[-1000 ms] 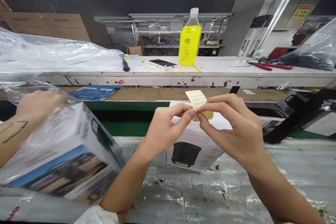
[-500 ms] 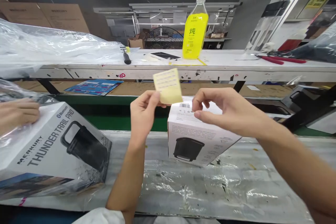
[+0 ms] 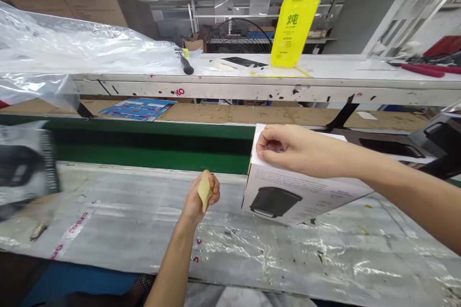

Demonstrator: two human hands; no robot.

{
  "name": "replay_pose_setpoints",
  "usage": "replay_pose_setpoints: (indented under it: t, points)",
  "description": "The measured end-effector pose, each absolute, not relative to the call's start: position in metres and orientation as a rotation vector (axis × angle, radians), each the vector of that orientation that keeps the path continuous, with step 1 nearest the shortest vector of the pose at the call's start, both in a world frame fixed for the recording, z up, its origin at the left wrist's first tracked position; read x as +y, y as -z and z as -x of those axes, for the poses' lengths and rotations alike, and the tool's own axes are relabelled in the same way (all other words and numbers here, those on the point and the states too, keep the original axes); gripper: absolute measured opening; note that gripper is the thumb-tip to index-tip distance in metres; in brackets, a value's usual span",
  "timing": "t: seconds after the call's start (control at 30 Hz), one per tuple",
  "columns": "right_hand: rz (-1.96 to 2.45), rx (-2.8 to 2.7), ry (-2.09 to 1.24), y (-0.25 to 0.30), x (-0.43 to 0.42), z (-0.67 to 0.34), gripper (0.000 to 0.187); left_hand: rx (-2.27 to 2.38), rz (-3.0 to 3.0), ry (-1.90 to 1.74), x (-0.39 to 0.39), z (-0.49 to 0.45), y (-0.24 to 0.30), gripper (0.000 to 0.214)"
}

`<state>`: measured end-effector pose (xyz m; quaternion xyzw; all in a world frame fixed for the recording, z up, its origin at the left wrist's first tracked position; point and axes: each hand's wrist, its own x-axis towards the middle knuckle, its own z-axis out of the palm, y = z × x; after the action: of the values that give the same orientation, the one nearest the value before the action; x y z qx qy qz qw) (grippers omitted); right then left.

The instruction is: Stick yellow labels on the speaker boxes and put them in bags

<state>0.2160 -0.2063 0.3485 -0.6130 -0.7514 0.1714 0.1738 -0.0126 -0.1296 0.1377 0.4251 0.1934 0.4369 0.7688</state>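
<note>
My left hand (image 3: 200,195) is closed round a pale yellow sticker sheet (image 3: 204,191), held low over the plastic-covered bench (image 3: 151,220). My right hand (image 3: 288,149) rests on the top of a white product box (image 3: 288,194) printed with a black speaker picture; its fingertips are curled and pressed against the box's top near the left corner. Whether a small sticker lies under the fingers is hidden. A second, larger box (image 3: 25,168) at the far left edge is blurred by motion.
A green conveyor belt (image 3: 151,146) runs behind the bench. Above it a white shelf (image 3: 252,84) carries a yellow bottle (image 3: 296,21), a black-handled tool (image 3: 187,63), a dark phone (image 3: 244,61), red pliers (image 3: 425,69) and clear plastic bags (image 3: 72,57).
My left hand has dropped from chest height to the bench with the sticker sheet. My right hand moved onto the white box's top. The large box at left has slid further left.
</note>
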Motion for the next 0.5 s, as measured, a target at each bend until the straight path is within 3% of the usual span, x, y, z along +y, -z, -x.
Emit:
replay_pose_setpoints:
  t: [0.17, 0.3, 0.4, 0.5]
  points:
    - [1.751, -2.106, -0.415, -0.343, -0.207, -0.213, 0.011, 0.551, -1.063, -0.857, -0.129, 0.014, -0.129, 0.007]
    - [1.741, -2.115, -0.326, -0.337, -0.207, -0.211, 0.002, 0.553, -1.248, -0.798, -0.128, 0.012, -0.131, 0.016]
    - [1.769, -2.153, -0.276, -0.336, -0.202, -0.215, 0.018, 0.472, -1.331, -0.789, -0.123, 0.009, -0.143, 0.025]
    - [1.682, -2.211, -0.2, -0.336, -0.201, -0.229, 0.026, 0.475, -1.417, -0.799, -0.114, 0.013, -0.163, 0.017]
